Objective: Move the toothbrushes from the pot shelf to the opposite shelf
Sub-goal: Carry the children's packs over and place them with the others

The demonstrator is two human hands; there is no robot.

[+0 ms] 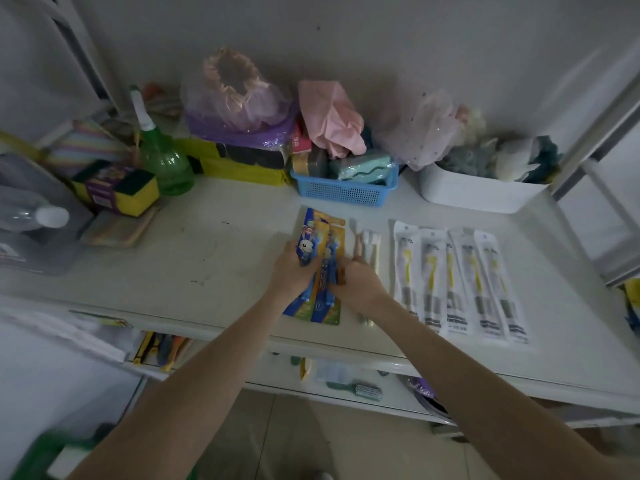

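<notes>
Blue and yellow carded children's toothbrush packs (317, 237) with a rabbit picture lie on the white shelf (207, 258), near its front middle. My left hand (294, 268) grips the left pack. My right hand (356, 277) rests on the right edge of the packs, fingers curled against them. Just right of them lie a few loose pale toothbrushes (367, 239). Further right, several white-sleeved toothbrushes with yellow handles (457, 278) lie side by side.
Along the back stand a blue basket (343, 192), a white tub (481, 194) of bath puffs, a green spray bottle (162, 157), sponges (117, 188) and bagged items. A lower shelf (346, 386) holds a brush and small goods.
</notes>
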